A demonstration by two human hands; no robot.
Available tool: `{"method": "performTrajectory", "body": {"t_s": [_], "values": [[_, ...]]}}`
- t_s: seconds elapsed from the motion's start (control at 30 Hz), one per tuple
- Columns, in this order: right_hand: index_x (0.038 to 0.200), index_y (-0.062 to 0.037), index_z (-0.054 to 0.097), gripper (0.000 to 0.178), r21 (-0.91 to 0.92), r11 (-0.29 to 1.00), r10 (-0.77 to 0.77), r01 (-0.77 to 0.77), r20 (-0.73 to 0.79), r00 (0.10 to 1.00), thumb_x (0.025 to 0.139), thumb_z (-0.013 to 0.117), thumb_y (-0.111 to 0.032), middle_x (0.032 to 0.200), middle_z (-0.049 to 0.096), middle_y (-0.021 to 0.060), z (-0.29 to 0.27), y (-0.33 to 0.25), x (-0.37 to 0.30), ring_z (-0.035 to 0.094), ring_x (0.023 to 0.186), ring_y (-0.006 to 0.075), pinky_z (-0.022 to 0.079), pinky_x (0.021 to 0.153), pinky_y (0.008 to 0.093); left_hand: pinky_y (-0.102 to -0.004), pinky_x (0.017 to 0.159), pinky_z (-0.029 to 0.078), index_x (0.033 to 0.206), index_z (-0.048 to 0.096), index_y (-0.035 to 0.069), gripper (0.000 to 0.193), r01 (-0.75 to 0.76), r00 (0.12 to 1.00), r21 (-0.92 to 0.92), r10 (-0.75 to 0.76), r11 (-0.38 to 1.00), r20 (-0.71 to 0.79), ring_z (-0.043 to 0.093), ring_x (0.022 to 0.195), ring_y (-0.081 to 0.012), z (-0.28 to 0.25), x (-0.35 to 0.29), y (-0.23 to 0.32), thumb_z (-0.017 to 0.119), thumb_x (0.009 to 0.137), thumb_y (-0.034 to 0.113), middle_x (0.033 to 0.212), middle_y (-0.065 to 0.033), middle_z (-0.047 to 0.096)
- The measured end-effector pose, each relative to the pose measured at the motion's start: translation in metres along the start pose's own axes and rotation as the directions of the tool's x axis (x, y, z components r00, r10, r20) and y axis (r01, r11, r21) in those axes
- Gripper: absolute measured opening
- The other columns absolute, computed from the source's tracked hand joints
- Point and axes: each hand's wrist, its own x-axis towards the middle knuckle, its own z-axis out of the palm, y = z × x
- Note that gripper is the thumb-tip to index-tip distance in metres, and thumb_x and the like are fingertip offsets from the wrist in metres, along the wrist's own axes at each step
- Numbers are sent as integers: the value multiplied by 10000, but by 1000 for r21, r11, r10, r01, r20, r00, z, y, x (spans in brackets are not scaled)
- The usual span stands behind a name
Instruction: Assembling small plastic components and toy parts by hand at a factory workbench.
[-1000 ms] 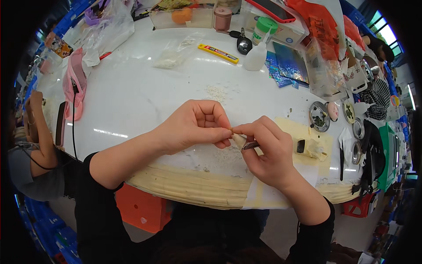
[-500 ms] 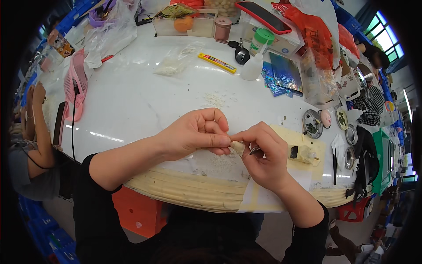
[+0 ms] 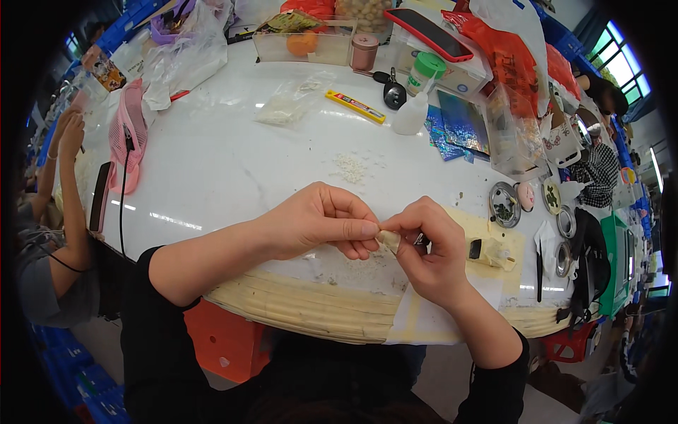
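Cream-coloured, a small piece [image 3: 388, 242] shows at four o'clock from centre in my remote head view, pinched by the fingertips of my left hand [image 3: 326, 225] and right hand [image 3: 432, 247], which also grips a metal tool [image 3: 422, 240], above the white counter [image 3: 226, 148].

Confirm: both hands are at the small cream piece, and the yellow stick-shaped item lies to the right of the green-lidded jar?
Not quite: in the head view the yellow stick-shaped item lies to the left of the green-lidded jar. The rest stands: left hand and right hand are at the small cream piece.
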Motion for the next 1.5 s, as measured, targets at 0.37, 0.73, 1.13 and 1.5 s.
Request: {"method": "performTrajectory", "body": {"t_s": [0.37, 0.73, 1.13, 1.5], "values": [[1012, -20, 685, 348, -62, 998, -15, 13, -31, 999, 725, 570, 139, 899, 609, 76, 2, 0, 1, 627, 738, 138, 536, 630, 244, -263, 709, 589, 983, 676, -21, 106, -151, 985, 97, 157, 984, -65, 708, 784, -147, 5, -1, 1, 668, 930, 70, 872, -112, 720], [1043, -46, 651, 294, -186, 982, 27, -28, -4, 1000, 753, 674, -6, 844, 614, 69, 1, -4, 5, 621, 704, 178, 518, 608, 280, -247, 712, 579, 978, 656, -21, 105, -208, 956, 184, 239, 961, -170, 697, 795, -130, 7, -3, 1, 667, 927, 70, 879, -95, 710], [917, -73, 580, 300, -506, 860, 101, -70, 33, 994, 812, 753, -294, 799, 603, 69, 3, 5, 0, 620, 670, 264, 466, 541, 359, -234, 698, 564, 980, 652, 5, 119, -101, 977, 87, 115, 991, -178, 689, 768, -122, 10, -2, 4, 663, 937, 116, 859, -74, 695], [974, -74, 595, 221, -400, 917, 19, -20, -6, 1000, 787, 710, -94, 816, 605, 59, 3, 8, 1, 617, 646, 221, 478, 533, 323, -229, 690, 555, 987, 650, 22, 124, -69, 978, 63, 80, 996, -192, 695, 777, -130, 7, -1, 3, 657, 944, 138, 882, -84, 708]]}}
